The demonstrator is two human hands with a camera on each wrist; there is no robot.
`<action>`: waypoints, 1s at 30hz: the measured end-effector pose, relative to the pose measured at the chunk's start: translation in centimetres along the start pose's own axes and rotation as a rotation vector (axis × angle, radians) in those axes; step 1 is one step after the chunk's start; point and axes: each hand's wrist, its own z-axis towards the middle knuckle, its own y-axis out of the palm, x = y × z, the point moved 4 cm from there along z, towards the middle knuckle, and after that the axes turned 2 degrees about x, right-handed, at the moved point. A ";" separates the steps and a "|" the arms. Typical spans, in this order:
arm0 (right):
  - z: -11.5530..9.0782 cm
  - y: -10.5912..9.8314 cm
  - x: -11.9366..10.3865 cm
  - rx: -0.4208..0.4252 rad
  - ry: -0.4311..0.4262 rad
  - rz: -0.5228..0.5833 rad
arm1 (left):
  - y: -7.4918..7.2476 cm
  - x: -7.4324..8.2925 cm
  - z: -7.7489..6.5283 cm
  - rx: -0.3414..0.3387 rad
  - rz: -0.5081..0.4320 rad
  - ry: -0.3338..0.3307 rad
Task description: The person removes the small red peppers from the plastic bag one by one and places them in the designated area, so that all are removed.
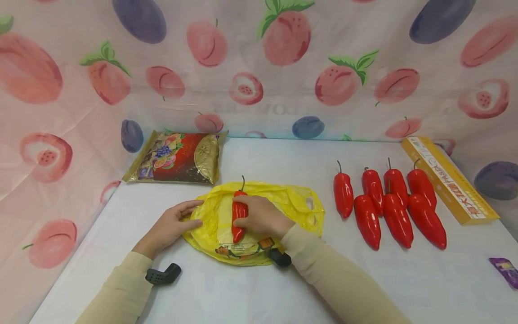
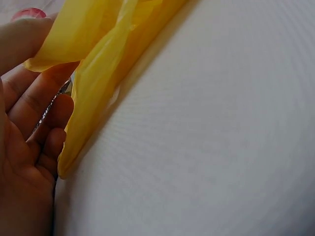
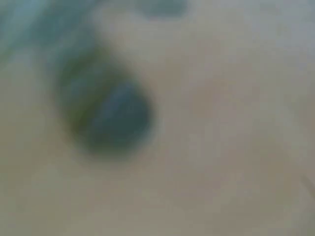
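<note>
On the table lies a spread-out yellow plastic bag (image 1: 299,195) with a pale printed panel. Over its middle, my right hand (image 1: 265,216) grips a long red chili pepper (image 1: 238,231), its dark stem pointing away from me. My left hand (image 1: 174,222) is at the bag's left edge. In the left wrist view, the bag's yellow film (image 2: 96,93) runs between the thumb and the fingers of my left hand (image 2: 29,113), whose lower fingers are curled against it. The right wrist view is too blurred to show the pepper.
Several more red peppers (image 1: 398,220) lie in two rows to the right. Beside them is a yellow pasta box (image 1: 449,184). A brown and gold foil bag (image 1: 178,157) lies at the back left, a small purple packet (image 1: 506,271) at the right edge. Fruit-patterned cloth (image 1: 283,112) hangs behind.
</note>
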 end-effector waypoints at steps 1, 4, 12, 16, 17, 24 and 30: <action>-0.1 -0.1 0.2 0.001 0.006 0.004 | 0.0 0.0 0.0 0.000 -0.001 0.004; -0.4 -0.5 0.7 0.001 0.024 0.023 | -0.1 0.1 0.0 0.003 0.005 0.014; -1.1 -1.5 2.0 0.014 0.057 0.061 | 0.0 0.0 -0.1 0.005 0.019 -0.002; -1.5 -2.1 2.8 0.035 0.085 0.082 | 0.0 0.0 0.0 0.006 0.016 -0.006; -1.6 -2.3 3.0 0.038 0.091 0.086 | 0.0 0.0 0.0 0.006 0.015 -0.007; -2.2 -2.9 3.8 0.044 0.097 0.147 | 0.0 0.0 0.1 0.006 0.027 -0.005; -2.8 -3.6 4.2 0.083 0.077 0.118 | 0.1 0.1 0.0 0.004 0.013 0.001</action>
